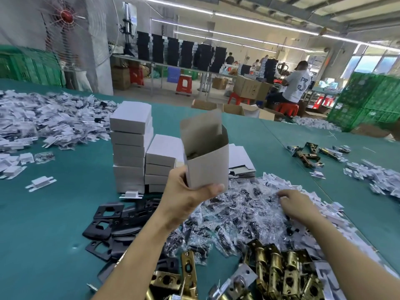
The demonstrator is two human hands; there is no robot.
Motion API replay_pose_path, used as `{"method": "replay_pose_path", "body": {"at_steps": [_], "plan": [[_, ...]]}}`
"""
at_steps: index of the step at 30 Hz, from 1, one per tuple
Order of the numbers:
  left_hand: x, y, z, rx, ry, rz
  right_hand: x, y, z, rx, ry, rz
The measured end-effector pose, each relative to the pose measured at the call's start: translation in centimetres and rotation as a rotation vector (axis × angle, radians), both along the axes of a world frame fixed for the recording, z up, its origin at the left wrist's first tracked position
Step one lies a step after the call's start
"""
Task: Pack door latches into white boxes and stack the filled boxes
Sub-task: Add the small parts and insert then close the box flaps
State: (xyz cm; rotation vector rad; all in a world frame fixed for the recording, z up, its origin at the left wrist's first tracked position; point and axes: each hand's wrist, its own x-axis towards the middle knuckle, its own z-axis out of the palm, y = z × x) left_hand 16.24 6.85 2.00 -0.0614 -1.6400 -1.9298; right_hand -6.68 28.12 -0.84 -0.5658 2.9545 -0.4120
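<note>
My left hand (186,191) grips an open white box (206,158) by its lower end and holds it upright above the table, lid flap standing up; something dark lies inside. My right hand (296,205) reaches down into a heap of small clear plastic bags (244,215) holding dark parts, fingers curled among them; whether it grasps one is hidden. Brass door latches (279,273) lie in a row at the near edge. Two stacks of closed white boxes (131,146) stand just left of the held box.
Black strike plates (110,224) lie at the near left. Piles of white plastic inserts (49,120) cover the far left and right of the green table (65,202). More latches (311,154) lie at the far right. Flat unfolded boxes (240,161) sit behind the held box.
</note>
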Motion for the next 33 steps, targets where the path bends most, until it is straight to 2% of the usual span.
{"method": "replay_pose_path", "body": {"at_steps": [4,7,10,12,13,15,17,19,20,22,28,30,33], "plan": [[-0.1,0.1,-0.3,-0.032,-0.007,0.01,-0.7,0.2,-0.1,-0.154,0.053,-0.064],[-0.2,-0.1,-0.3,-0.03,0.012,0.016,-0.7,0.6,-0.4,-0.189,0.084,-0.095],[-0.4,-0.3,-0.6,-0.008,-0.007,0.026,-0.1,0.5,0.1,-0.261,0.235,-0.122],[-0.5,-0.4,-0.8,-0.013,-0.04,0.044,0.9,0.0,1.4,-0.397,0.342,-0.085],[-0.6,-0.4,-0.9,-0.026,-0.06,0.06,1.6,-0.4,2.4,-0.516,0.327,-0.05],[-0.7,-0.5,-1.1,-0.067,-0.112,0.116,3.8,-1.5,5.1,-0.835,0.131,0.064],[-0.9,-0.6,-1.4,-0.121,-0.168,0.182,7.1,-2.7,8.0,-1.132,-0.155,0.271],[-1.1,-0.7,-1.6,-0.165,-0.2,0.226,10.2,-3.9,10.2,-1.247,-0.3,0.519],[-1.1,-0.6,-1.7,-0.171,-0.211,0.234,11.6,-4.5,11.0,-1.222,-0.277,0.629],[-1.1,-0.5,-1.7,-0.17,-0.228,0.237,13.7,-5.7,12.1,-1.101,-0.096,0.762],[-0.8,-0.4,-1.3,-0.16,-0.211,0.262,15.5,-8.3,11.6,-0.765,0.435,0.778],[-0.8,-0.2,-1.1,-0.184,-0.212,0.284,15.3,-8.4,11.3,-0.694,0.49,0.75],[-0.8,-0.2,-0.9,-0.189,-0.21,0.294,15.0,-8.0,11.3,-0.565,0.404,0.706]]}}
